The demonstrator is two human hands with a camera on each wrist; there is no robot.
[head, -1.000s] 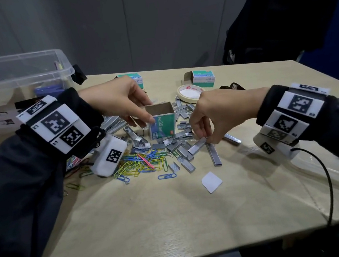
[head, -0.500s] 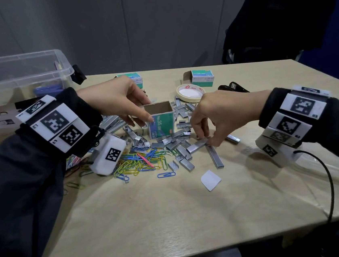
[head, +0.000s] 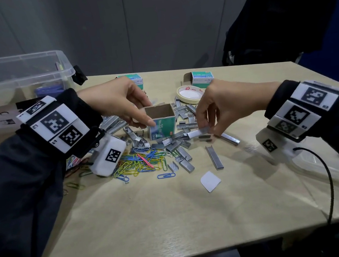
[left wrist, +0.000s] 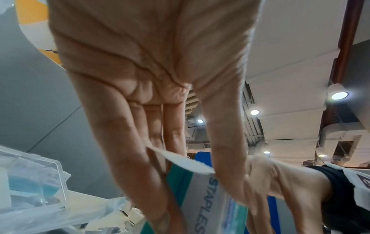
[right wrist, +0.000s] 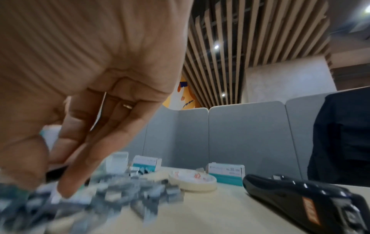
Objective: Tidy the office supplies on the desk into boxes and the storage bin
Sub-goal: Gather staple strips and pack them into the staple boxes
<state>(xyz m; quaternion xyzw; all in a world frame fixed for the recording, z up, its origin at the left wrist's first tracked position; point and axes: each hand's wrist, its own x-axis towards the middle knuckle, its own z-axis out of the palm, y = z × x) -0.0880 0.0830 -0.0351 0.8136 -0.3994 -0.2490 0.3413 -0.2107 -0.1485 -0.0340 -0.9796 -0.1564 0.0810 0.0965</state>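
An open teal staples box [head: 160, 122] stands upright at mid-desk, its top open. My left hand [head: 123, 104] holds it by the near rim between thumb and fingers; the left wrist view shows the box [left wrist: 202, 197] gripped with "STAPLES" on its side. My right hand [head: 217, 110], just right of the box, pinches a silver staple strip [head: 198, 133] a little above the heap. Loose staple strips [head: 179, 146] lie around the box, blurred in the right wrist view [right wrist: 120, 196]. Coloured paper clips [head: 145, 162] lie in front.
A clear storage bin [head: 17, 82] stands back left. Two more staple boxes [head: 202, 79] [head: 137, 82] and a tape roll [head: 189, 94] lie behind the heap. A black stapler [right wrist: 308, 199] lies at right. A white paper scrap [head: 210, 181] sits nearer me.
My right hand has lifted a staple strip off the heap and shifted left toward the box. My left hand stays on the box.
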